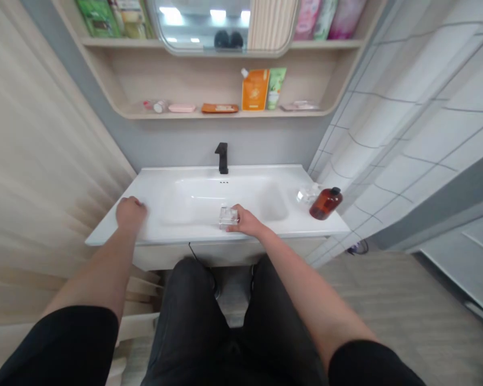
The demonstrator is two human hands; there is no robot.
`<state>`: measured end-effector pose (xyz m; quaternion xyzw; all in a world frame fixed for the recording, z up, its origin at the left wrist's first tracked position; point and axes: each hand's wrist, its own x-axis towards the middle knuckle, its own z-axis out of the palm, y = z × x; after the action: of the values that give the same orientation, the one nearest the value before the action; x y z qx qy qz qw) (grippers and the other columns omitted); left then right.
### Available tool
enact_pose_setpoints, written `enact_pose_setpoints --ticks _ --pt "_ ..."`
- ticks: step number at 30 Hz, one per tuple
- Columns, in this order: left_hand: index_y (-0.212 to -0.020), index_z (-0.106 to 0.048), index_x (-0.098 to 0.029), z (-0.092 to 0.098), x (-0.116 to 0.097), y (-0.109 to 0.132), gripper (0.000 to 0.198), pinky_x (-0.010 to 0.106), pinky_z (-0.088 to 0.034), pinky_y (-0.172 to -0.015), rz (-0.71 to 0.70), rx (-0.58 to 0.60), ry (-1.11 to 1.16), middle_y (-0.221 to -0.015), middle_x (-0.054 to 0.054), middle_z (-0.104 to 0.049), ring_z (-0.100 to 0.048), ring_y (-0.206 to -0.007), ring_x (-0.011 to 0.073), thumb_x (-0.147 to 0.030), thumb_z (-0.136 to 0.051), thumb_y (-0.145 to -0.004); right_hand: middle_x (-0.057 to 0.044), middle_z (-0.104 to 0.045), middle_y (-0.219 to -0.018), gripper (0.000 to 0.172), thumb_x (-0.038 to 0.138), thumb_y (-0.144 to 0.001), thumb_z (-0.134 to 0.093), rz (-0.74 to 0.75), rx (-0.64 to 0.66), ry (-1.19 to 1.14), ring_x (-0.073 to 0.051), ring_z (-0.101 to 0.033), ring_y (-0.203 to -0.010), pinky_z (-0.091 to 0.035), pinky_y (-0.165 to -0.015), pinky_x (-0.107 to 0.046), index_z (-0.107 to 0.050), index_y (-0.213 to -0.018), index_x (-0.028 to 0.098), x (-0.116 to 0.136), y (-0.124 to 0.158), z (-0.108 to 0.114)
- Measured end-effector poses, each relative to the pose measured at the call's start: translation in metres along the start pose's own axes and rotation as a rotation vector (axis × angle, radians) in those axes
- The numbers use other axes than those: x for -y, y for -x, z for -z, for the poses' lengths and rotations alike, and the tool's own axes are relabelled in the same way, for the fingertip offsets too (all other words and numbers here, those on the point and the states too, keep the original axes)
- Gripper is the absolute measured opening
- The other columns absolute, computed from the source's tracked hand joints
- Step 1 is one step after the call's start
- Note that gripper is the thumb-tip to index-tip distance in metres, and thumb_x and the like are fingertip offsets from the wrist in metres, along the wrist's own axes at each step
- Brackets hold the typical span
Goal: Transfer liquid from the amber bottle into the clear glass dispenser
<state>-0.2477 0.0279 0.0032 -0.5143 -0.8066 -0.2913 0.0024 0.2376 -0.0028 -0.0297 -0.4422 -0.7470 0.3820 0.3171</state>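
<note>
Orange pouch (255,89) label unreadable above right hand (245,221).

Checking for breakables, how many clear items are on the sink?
2: a clear cube against the right hand, and another clear item beside the amber bottle, at the right end of the sink.

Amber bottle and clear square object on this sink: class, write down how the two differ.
The amber bottle is brown, while the clear square object is colourless. The bottle is rounded with a black cap; the clear square object is boxy, with no cap showing. The right hand touches the clear square object, while no hand touches the bottle, which sits further right. Both rest on the white sink.
</note>
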Motion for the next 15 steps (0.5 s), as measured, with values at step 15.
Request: enact_pose_setpoints --ticks 15 --pt "-0.125 -0.065 -0.024 -0.018 -0.082 0.107 0.046 0.048 -0.056 -0.109 -0.443 0.280 0.515 -0.139 0.014 -0.069 -0.068 -0.128 0.0321 -0.039 -0.078 -0.083 0.002 -0.072 -0.102 0.081 0.045 -0.064 -0.103 0.040 0.000 -0.021 -0.024 -0.070 -0.093 -0.054 -0.086 -0.035 -0.060 -0.130 0.026 -0.002 0.000 -0.001"
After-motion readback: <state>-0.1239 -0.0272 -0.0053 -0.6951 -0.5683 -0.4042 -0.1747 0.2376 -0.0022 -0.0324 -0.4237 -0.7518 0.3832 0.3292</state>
